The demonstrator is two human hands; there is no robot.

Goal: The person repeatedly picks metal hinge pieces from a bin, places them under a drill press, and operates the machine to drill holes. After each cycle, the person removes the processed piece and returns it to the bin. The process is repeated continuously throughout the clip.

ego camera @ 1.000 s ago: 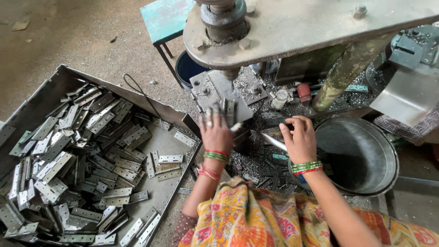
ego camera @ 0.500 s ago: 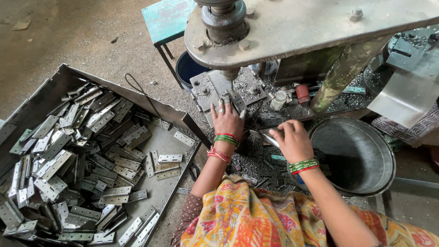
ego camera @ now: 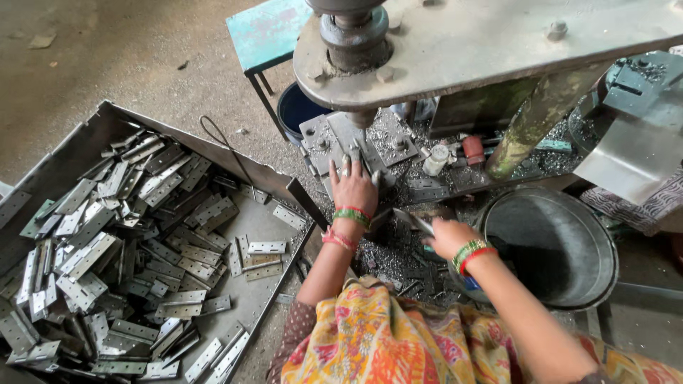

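Note:
My left hand [ego camera: 353,189] reaches forward, its fingertips resting on the grey die plate [ego camera: 324,139] under the ram of a press [ego camera: 353,39]. Whether a piece lies under those fingers is hidden. My right hand [ego camera: 446,237] sits lower and to the right, beside a dark metal bowl [ego camera: 569,213], and grips a flat steel hinge piece [ego camera: 413,221] that points up and left. Both wrists carry green and red bangles. Metal scrap and chips [ego camera: 398,259] cover the surface between the hands.
A large sheet-metal tray [ego camera: 85,142] at the left holds several steel hinge leaves [ego camera: 107,242]. A blue bucket [ego camera: 295,110] and a teal stool [ego camera: 267,32] stand behind it. The press's thick round table [ego camera: 498,43] overhangs the work area.
My left hand has moved forward onto the die plate. My right hand has shifted down and right toward the bowl, still gripping the hinge piece.

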